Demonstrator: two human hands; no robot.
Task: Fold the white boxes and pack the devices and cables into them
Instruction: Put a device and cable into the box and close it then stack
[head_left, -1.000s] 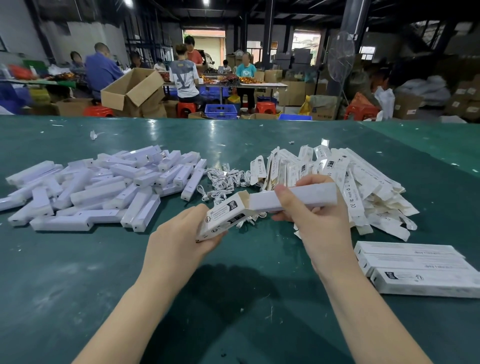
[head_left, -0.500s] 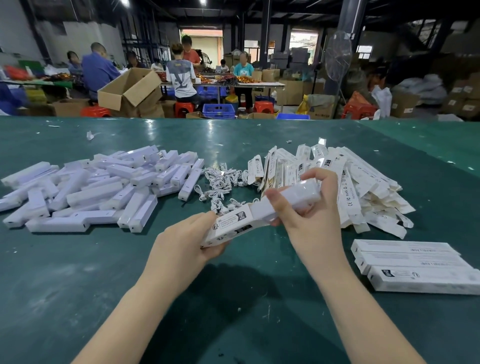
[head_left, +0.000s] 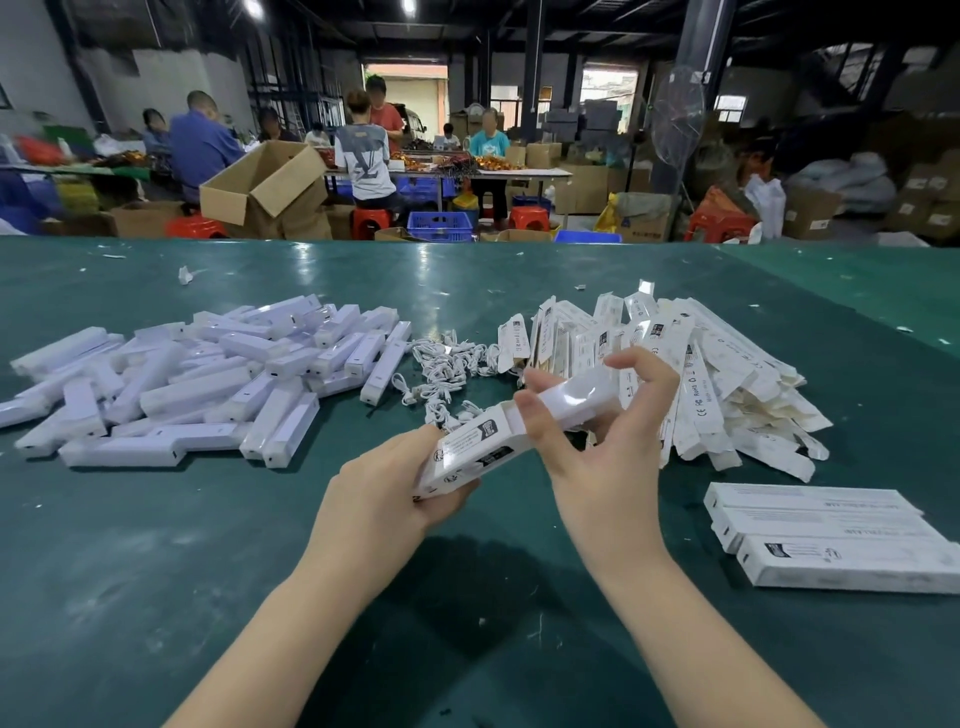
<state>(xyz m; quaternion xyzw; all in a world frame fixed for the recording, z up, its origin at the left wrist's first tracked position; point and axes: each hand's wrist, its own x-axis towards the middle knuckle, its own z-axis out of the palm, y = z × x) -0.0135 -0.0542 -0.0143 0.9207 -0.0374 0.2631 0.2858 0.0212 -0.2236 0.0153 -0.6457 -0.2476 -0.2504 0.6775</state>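
- Left of frame: big pile of loose devices (head_left: 197, 384) lying on the worktop (head_left: 156, 597), unpacked.
- Centre: left hand (head_left: 384, 499) gripping the box (head_left: 475, 454); right hand (head_left: 602, 457), fingers half spread, feeding a device (head_left: 576, 397) in.
- Cables (head_left: 447, 374) and flat boxes (head_left: 691, 374) waiting behind.
- Lower right: few packed boxes (head_left: 836, 540) stacking up; looks early.

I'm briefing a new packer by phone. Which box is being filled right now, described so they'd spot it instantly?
On the green table, look at the near middle, between the heap of white devices and the heap of flat boxes. The box being filled is gripped in the left hand. It alone is off the table, with a device sticking out of its open end.
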